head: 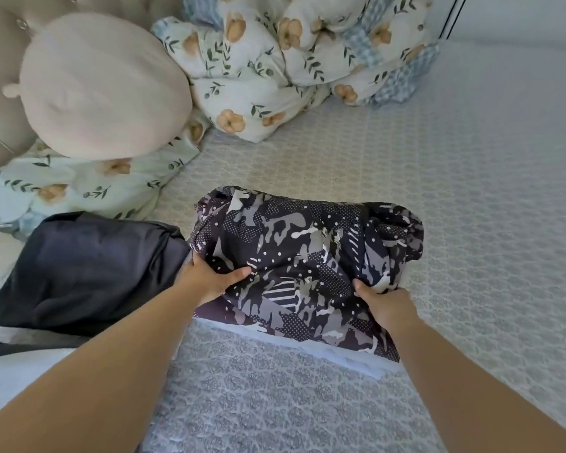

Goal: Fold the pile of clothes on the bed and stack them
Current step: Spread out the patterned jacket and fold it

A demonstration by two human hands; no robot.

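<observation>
left hand: arm stretched forward, thumb on top, gripping left edge of camo garment
right hand: fingers curled, clutching bunched right edge
camo garment: soft, rumpled, mid-bed on patterned sheet
dark garment: smooth, folded, touching its left side

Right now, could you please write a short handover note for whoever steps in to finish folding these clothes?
Left hand: grips the camo garment at its left edge, thumb on top.
Right hand: pinches bunched fabric at its near right corner.
Camo garment: mid-bed, roughly folded, still rumpled on the right.
Dark garment: folded, lying just left of the camo one, edges about touching.
Done: dark garment folded.
Left: flatten and finish the camo fold, then stack the two.
</observation>
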